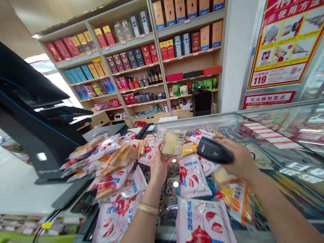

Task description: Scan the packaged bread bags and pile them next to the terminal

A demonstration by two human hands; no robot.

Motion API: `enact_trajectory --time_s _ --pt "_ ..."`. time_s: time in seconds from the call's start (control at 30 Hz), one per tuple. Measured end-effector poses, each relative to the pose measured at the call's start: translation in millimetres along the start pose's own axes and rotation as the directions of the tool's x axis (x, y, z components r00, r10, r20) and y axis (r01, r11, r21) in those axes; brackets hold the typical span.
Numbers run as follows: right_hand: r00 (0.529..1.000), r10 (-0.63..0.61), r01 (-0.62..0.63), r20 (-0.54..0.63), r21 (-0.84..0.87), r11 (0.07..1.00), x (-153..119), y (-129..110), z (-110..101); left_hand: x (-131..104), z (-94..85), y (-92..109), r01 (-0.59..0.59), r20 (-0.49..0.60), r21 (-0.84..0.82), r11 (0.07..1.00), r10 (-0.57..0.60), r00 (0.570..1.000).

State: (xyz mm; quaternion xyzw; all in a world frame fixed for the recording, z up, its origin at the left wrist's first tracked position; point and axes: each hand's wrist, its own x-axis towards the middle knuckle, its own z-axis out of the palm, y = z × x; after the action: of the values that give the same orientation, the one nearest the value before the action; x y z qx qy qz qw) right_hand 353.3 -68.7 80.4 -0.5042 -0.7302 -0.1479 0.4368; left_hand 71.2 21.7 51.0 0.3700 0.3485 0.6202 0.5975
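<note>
Fingers of the left hand [159, 165] are closed on the lower left edge of a clear packet [172, 141] at the middle of the frame; a pale slice and a barcode show through it, the print too blurred to read. The right hand [239, 158], right of centre, has its fingers wrapped around a black scanner [214, 151], whose grip is mostly hidden by the palm.

Nearest, a pink-and-white packet [205, 219] is cut off by the bottom edge. Another pink packet [111, 222], at lower left, is cut off there too and partly covered by the left forearm, which wears a band [148, 209]. An orange-striped packet [238, 202] lies just left of the right forearm. All rest on a glass counter [286, 189], where glare and reflections blur what lies beneath.

Left of the left hand, a pile of packets [118, 168] overlaps so much that the lower ones barely show. A dark monitor [27, 84] is cut off by the left edge. Farther back, shelves [192, 64] hold boxes and bottles, labels mostly illegible, and a red-and-yellow poster [286, 44] runs out of the upper right.
</note>
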Motion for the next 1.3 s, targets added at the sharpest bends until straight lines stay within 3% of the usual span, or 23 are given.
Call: enact_trajectory --time_s 0.27,0.6,0.67,0.77,0.9,0.97,1.0,1.07,1.13,1.2,1.3 --pt "0.999 0.044 -0.044 0.003 -0.065 0.997 -4 5 5 0 -0.9 1 0.020 0.004 -0.011 1.000 -0.020 1.000" --pt "0.999 0.006 -0.008 -0.041 -0.058 0.998 -4 10 3 -10 5.8 8 0.064 -0.025 -0.077 0.995 -0.066 0.997" --pt "0.999 0.009 -0.010 -0.042 -0.039 0.999 -8 16 5 -15 8.4 19 0.009 -0.032 -0.109 0.994 -0.013 0.999" --pt "0.993 0.065 -0.067 -0.095 -0.017 0.998 -13 28 9 -22 7.0 49 -0.170 -0.029 -0.133 0.976 0.167 0.985" --pt "0.987 0.076 -0.077 -0.140 -0.004 0.997 -14 39 11 -35 -13.2 99 -0.444 -0.062 0.017 0.896 0.444 0.894" --pt "0.987 0.064 -0.066 -0.150 -0.011 0.998 -14 40 11 -41 -33.7 115 -0.581 -0.035 0.209 0.786 0.600 0.799" --pt "0.987 0.055 -0.059 -0.148 -0.021 0.998 -14 40 11 -45 -46.2 119 -0.643 0.028 0.327 0.692 0.673 0.739" --pt "0.989 0.016 -0.024 -0.145 -0.048 0.999 -15 40 13 -51 -73.9 123 -0.734 0.280 0.540 0.413 0.734 0.619" --pt "0.987 -0.049 0.037 -0.155 -0.080 0.996 -16 40 15 -56 -101.7 121 -0.775 0.570 0.618 0.129 0.606 0.555" --pt "0.982 -0.097 0.079 -0.161 -0.115 0.990 -17 40 17 -61 -126.4 118 -0.802 0.760 0.595 -0.053 0.361 0.540" --pt "0.979 -0.119 0.092 -0.168 -0.161 0.983 -17 38 17 -68 -154.2 117 -0.831 0.844 0.527 -0.181 -0.010 0.537"
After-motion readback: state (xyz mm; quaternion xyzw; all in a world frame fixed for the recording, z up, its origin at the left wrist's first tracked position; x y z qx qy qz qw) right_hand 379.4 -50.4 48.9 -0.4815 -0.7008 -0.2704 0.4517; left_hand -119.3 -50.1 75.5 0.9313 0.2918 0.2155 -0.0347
